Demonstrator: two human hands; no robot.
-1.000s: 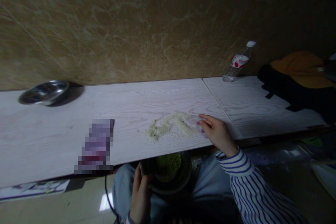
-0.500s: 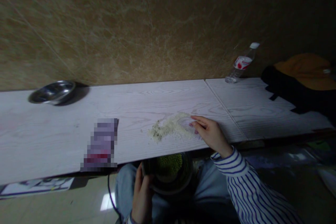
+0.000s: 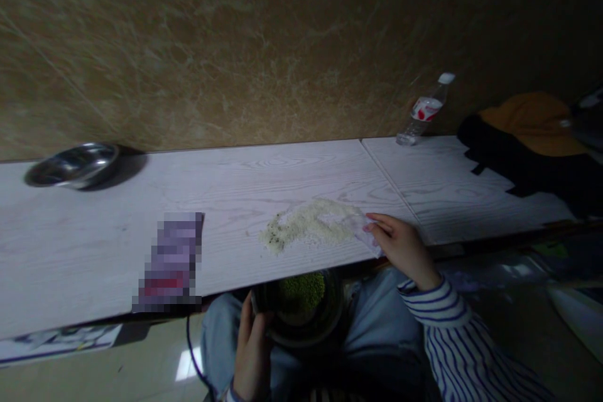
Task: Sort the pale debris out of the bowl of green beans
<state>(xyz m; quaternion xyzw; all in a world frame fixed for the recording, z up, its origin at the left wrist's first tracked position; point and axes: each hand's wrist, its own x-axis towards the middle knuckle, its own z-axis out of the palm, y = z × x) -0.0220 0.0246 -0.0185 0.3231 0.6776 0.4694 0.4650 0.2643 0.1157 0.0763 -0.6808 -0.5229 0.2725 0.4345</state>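
A pile of pale grains with a few dark green bits (image 3: 308, 229) lies on the whitish wood-grain table (image 3: 245, 182) near its front edge. My right hand (image 3: 400, 245), in a blue-striped sleeve, rests at the pile's right end with its fingers closed on a thin clear plastic piece (image 3: 360, 226). Below the table edge, over my lap, my left hand (image 3: 252, 345) grips the rim of a dark bowl (image 3: 301, 311) that holds green beans (image 3: 301, 295).
A steel bowl (image 3: 70, 166) sits at the far left by the brown wall. A blurred flat packet (image 3: 172, 260) lies left of the grains. A water bottle (image 3: 421, 113) and an orange and black bundle (image 3: 527, 138) are at the right.
My right hand slid left into the grain pile with the plastic piece, then drew back to the right. The pile looks a little more spread. My left hand kept the bowl still.
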